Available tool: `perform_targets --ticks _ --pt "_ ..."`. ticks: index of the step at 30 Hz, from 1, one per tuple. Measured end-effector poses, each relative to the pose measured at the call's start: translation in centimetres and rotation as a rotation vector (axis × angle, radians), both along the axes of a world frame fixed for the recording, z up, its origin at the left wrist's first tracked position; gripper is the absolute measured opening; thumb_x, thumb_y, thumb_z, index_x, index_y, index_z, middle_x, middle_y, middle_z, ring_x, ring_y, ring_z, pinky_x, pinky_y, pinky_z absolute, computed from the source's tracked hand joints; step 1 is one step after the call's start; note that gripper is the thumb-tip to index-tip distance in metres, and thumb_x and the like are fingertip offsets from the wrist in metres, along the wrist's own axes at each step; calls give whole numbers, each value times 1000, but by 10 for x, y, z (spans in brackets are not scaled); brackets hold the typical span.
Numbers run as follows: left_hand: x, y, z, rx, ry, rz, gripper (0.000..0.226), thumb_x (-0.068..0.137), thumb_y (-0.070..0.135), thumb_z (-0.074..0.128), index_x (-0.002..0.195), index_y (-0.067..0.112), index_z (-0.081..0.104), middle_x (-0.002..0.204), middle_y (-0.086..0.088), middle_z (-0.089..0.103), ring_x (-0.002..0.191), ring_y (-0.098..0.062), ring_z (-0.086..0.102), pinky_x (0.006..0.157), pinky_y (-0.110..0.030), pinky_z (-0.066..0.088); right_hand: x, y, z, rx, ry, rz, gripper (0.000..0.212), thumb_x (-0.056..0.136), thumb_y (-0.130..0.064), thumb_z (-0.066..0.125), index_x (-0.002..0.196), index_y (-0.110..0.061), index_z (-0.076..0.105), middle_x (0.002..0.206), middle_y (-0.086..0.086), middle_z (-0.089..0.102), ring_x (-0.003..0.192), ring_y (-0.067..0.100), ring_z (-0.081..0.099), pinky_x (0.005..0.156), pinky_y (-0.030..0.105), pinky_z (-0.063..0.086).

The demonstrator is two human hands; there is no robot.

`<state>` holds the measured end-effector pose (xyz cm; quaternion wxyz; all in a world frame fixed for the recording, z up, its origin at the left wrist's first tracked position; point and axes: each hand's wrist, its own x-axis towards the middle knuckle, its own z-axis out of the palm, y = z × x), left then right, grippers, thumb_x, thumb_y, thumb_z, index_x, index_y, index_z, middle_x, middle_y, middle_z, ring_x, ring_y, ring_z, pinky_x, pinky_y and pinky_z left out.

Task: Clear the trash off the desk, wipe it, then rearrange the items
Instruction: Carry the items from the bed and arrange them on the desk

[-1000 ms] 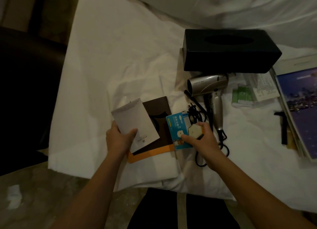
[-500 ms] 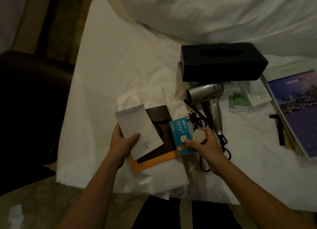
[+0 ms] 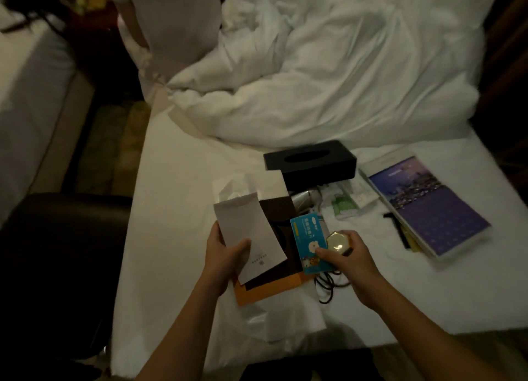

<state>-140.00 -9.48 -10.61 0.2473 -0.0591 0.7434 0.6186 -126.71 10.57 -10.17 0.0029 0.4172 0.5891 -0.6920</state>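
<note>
The view has tipped upward since half a second ago, bringing in a crumpled white duvet [image 3: 328, 80] at the far side and a person in white [image 3: 171, 23] at the far left, while both hands keep what they held. The left hand [image 3: 225, 255] grips a white envelope [image 3: 245, 229] stacked on a brown and orange folder [image 3: 274, 283], thumb across the front, fingers behind. The right hand [image 3: 351, 263] pinches a blue packet [image 3: 308, 238] with a small pale hexagonal object [image 3: 337, 241] on top of it. Both bundles sit over the near part of the white sheet [image 3: 177, 180], and the papers now hide most of the silver hair dryer [image 3: 304, 198], which suggests they have been raised off the surface. A black tissue box [image 3: 310, 163] lies just beyond, a purple magazine [image 3: 428, 206] to the right, and a black cord [image 3: 328, 283] coils under the right hand. The person seems to be gathering loose items for sorting; no wiping has begun.
</note>
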Motion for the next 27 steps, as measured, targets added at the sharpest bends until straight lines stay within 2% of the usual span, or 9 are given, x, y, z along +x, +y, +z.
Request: perform_targets --ticks 5,10,12,15,19,20,23,27 --pt "24 37 44 40 22 -135 45 82 -1 68 112 24 47 111 -3 59 98 -18 60 75 -34 55 45 22 51 19 53 -108 43 75 -5 75 109 -8 48 101 10 65 88 18 66 59 22 53" --pt "62 93 79 87 28 -311 56 82 4 69 129 20 43 117 -3 58 104 -20 60 76 -33 57 107 55 87 42 85 -218 54 65 -19 81 110 -14 51 108 8 65 97 22 67 76 37 58" --pt "82 121 92 97 66 -357 53 82 1 67 125 23 44 112 1 59 101 -16 59 76 -31 54 132 69 102 52 93 -282 48 69 -13 79 108 -13 51 108 7 65 94 22 68 71 34 59" --pt "134 166 117 119 114 -447 48 83 -3 65 121 21 46 104 7 60 96 -8 58 69 -20 48 192 92 128 75 100 -404 43 73 -8 77 106 -15 50 106 7 64 91 20 67 65 28 58" --pt "194 219 143 188 97 -582 47 83 -9 62 122 14 49 100 4 62 87 -6 61 58 -13 49 266 115 151 119 81 -537 46 71 -10 78 107 -17 49 105 7 63 93 24 67 77 42 58" --pt "207 232 147 200 96 -619 48 82 -9 62 122 14 49 101 3 63 87 -6 61 58 -14 50 282 119 157 127 81 -577 46 71 -10 77 107 -17 49 104 7 63 92 24 67 75 42 59" --pt "244 270 158 235 80 -745 47 83 -10 62 113 23 50 100 4 64 85 -4 62 61 -15 51 328 128 170 138 101 -730 47 74 -6 75 111 -17 48 100 3 62 84 17 66 59 29 56" --pt "292 328 161 240 20 -944 45 83 -10 64 113 21 50 99 8 63 85 -3 61 61 -18 49 387 138 173 148 75 -943 48 70 -4 79 109 -13 51 105 9 65 88 22 68 66 34 57"
